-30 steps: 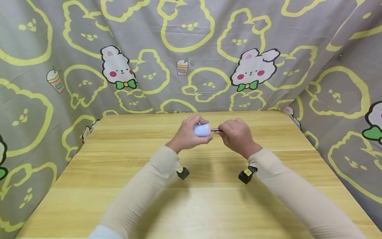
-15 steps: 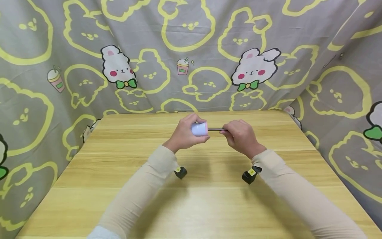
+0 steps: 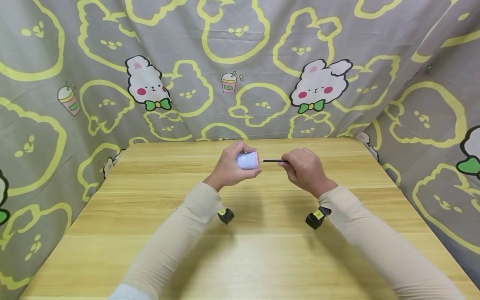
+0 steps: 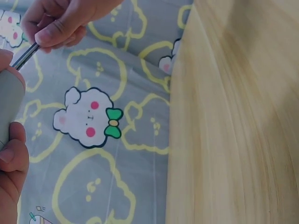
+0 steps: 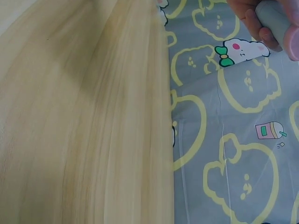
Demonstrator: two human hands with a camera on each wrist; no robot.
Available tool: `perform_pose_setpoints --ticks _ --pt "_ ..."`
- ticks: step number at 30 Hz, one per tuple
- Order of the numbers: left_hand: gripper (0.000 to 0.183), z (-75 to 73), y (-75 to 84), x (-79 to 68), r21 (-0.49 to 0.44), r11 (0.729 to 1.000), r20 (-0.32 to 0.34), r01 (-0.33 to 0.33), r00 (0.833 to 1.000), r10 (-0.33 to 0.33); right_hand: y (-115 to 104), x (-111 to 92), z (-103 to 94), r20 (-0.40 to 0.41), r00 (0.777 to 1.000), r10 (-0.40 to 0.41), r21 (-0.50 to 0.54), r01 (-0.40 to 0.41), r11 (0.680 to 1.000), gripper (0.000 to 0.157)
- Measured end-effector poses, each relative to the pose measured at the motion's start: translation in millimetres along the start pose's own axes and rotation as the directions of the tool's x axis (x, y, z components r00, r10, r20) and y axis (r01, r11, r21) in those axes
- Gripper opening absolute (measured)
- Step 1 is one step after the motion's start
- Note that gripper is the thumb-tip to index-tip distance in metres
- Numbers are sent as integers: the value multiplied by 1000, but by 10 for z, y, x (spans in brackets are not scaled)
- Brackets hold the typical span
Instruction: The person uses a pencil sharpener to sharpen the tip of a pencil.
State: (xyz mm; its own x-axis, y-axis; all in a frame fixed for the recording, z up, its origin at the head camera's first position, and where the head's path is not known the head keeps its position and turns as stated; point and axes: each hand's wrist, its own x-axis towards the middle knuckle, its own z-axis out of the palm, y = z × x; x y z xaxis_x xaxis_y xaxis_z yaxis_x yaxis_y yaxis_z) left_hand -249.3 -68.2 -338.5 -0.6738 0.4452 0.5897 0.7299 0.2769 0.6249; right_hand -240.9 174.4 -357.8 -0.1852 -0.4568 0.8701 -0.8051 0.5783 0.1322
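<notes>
Rod [image 3: 273,160] has been drawn farther rightward from the cup [image 3: 246,161] since 1.0 s ago; a longer stretch is now exposed, with a thin pale end next to the pink rim [image 3: 256,160]. Whether that end is inside the rim or just at it can't be told. Cup is held on its side above the table, rim turned toward the right hand [image 3: 304,168]. Body is gripped by the left hand [image 3: 228,166], thumb and fingers on opposite sides. Rod's dark far end is pinched between right thumb and fingers. Beige sleeves [image 3: 180,237] are worn; a black block [image 3: 314,220] with a yellow tag is seen at each cuff. Wood-grain table [image 3: 247,266] is backed by a grey curtain [image 3: 258,71], printed with yellow outlines and white rabbits.
</notes>
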Motion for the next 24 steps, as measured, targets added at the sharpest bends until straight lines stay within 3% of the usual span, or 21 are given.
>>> perform_pose_setpoints --ticks 8,15,24 --pt "42 5 10 2 -8 1000 -1 -2 1000 2 22 -22 -9 30 1000 11 -10 -10 1000 32" --pt "40 71 26 14 0 999 24 -37 999 37 -27 8 40 32 999 -34 12 33 999 33" --pt "40 110 64 44 41 999 45 -23 999 21 -84 40 86 22 997 -72 23 71 997 38"
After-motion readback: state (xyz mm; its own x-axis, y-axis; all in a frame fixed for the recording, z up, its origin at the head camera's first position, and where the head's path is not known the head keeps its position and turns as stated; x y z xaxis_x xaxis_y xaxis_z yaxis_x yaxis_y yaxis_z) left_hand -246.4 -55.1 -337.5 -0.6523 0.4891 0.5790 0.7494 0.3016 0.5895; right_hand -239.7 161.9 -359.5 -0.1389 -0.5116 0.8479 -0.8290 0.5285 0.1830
